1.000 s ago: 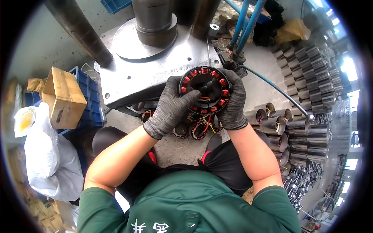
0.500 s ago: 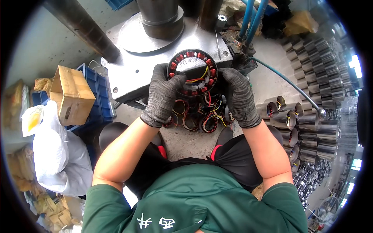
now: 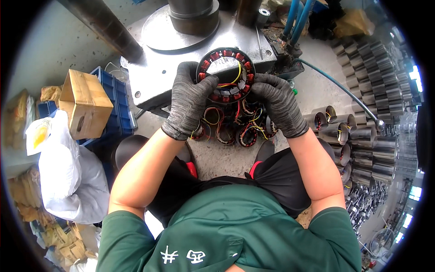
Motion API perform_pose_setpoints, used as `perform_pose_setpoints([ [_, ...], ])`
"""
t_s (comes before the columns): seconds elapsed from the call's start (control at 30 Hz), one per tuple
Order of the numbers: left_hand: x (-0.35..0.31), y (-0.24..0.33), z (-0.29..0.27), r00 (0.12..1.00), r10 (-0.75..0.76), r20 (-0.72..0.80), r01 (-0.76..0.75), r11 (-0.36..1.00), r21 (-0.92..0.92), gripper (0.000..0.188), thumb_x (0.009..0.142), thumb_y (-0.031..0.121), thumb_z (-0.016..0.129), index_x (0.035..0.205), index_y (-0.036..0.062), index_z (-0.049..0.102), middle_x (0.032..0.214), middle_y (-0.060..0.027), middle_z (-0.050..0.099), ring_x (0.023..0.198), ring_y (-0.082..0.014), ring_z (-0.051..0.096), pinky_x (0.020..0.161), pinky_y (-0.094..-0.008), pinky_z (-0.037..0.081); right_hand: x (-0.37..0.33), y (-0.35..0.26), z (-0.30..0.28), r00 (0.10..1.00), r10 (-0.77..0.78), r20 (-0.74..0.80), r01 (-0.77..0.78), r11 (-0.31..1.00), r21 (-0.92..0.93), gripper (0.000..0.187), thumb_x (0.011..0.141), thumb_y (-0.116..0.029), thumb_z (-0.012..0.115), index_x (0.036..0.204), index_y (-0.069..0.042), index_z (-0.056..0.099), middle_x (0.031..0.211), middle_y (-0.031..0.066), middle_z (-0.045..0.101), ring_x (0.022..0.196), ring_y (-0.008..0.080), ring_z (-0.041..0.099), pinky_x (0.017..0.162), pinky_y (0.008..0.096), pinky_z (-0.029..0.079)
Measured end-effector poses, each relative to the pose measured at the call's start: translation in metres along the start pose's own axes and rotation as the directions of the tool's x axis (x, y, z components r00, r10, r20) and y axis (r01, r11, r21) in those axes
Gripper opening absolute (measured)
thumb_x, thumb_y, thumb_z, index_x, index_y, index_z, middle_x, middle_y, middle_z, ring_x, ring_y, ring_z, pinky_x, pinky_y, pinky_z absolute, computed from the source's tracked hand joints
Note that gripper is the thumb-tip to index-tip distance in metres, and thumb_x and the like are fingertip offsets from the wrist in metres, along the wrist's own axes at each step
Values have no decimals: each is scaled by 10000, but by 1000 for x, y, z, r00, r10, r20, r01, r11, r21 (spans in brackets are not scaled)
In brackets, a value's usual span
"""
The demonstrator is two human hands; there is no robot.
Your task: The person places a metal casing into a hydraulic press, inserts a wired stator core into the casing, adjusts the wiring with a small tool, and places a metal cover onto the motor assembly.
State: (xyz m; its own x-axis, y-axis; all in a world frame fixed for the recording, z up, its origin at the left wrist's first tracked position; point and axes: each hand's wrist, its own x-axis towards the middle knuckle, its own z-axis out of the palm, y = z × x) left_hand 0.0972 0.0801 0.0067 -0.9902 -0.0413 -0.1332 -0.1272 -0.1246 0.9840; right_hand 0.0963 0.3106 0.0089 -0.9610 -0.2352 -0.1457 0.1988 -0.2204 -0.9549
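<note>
A motor stator ring [image 3: 248, 78] with a black outer rim and red copper windings is held up before the metal press table. My left hand [image 3: 190, 99], in a grey-black knit glove, grips its left side with the thumb over the rim. My right hand [image 3: 278, 102], gloved the same way, pinches the lower right edge. Yellow and red lead wires [image 3: 236, 77] cross the ring's opening. Below it, on the floor between my feet, lie several more stators [image 3: 248, 136] with loose coloured leads.
The press table [image 3: 158, 86] carries a round steel plate [image 3: 156, 38] and thick column. A blue hose [image 3: 333, 85] runs to the right. Steel cylinders [image 3: 374, 75] stand stacked at right, some with stators inside. A cardboard box [image 3: 90, 113], blue crates [image 3: 115, 99] and white sack [image 3: 74, 181] are at left.
The stator has risen slightly in the picture. My right hand's fingers have moved in and closed on its lower right edge; the left keeps its grip. The whole view has shifted a little.
</note>
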Motion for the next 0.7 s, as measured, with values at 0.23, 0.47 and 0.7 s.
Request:
perform_pose_setpoints([
  [0.23,-3,6,-1,1000,2,21,-2,1000,-11,378,892,67,710,1192,-36,503,1019,-132,626,810,-159,676,647,-295,622,6,5,-24,990,8,139,34,955,-296,322,890,-112,686,1176,34,707,1031,70,732,951,146,693,899,304,568],
  [0.47,-4,9,-1,999,-29,19,32,983,-179,382,879,65,702,1181,-33,489,1045,-148,614,844,-184,676,680,-316,646,-1,-2,1,994,-107,-20,99,967,-234,493,935,-247,705,1343,0,584,1099,71,698,916,142,670,840,291,567],
  [0.7,-4,8,2,1000,10,8,-9,982,-186,409,886,60,691,1223,-26,474,1068,-146,624,875,-176,684,719,-291,635,-7,-5,13,984,-170,45,176,950,-259,613,955,-355,747,1395,23,551,1089,61,679,1006,127,618,917,295,522],
])
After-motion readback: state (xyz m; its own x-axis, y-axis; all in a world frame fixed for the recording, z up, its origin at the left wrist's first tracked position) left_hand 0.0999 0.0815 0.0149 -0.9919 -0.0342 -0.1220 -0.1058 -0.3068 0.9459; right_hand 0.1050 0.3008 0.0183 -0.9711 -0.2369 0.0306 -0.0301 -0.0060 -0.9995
